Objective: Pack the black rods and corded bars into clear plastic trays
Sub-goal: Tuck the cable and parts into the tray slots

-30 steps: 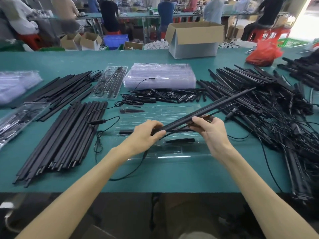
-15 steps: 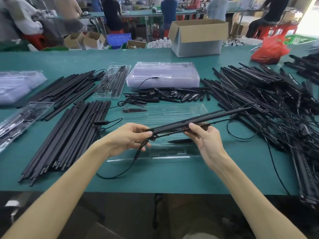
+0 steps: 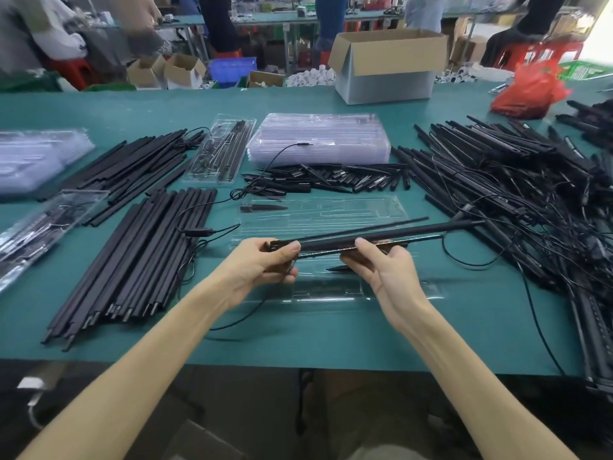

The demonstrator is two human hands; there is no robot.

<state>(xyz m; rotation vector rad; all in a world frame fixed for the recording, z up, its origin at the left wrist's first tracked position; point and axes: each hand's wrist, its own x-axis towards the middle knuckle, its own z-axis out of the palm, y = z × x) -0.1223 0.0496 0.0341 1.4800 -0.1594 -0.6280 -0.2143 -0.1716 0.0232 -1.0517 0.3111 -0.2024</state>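
- Just above the middle of the green-covered table (image 3: 331,333), we hold a bundle of long black bars (image 3: 331,244) level between both hands, its far end pointing right and slightly away.
- Our left hand (image 3: 262,263) grips the bundle's left end, thumb on top and fingers curled underneath.
- Our right hand (image 3: 378,263) pinches the bundle further along, thumb on the upper edge and fingers curled below it.
- A thin black cord (image 3: 238,320) hangs from under the left hand and trails onto the table.
- Directly beneath the bundle lies an open clear plastic tray (image 3: 318,214); we cannot tell whether the bundle touches it.
- One short black pointed spike (image 3: 262,208) sits at the tray's far left corner.
- To the left lies a neat row of plain black rods (image 3: 142,257), angled toward us.
- On the right spreads a tangled pile of black corded bars (image 3: 497,174).
- Behind the tray we see a scatter of short black pieces (image 3: 331,180), then a stack of empty clear trays (image 3: 318,137).
- Beside that stack, to its left, rests a packed clear tray (image 3: 225,147).
- At the table's far edge stand an open cardboard box (image 3: 388,64) and a red plastic bag (image 3: 527,91).
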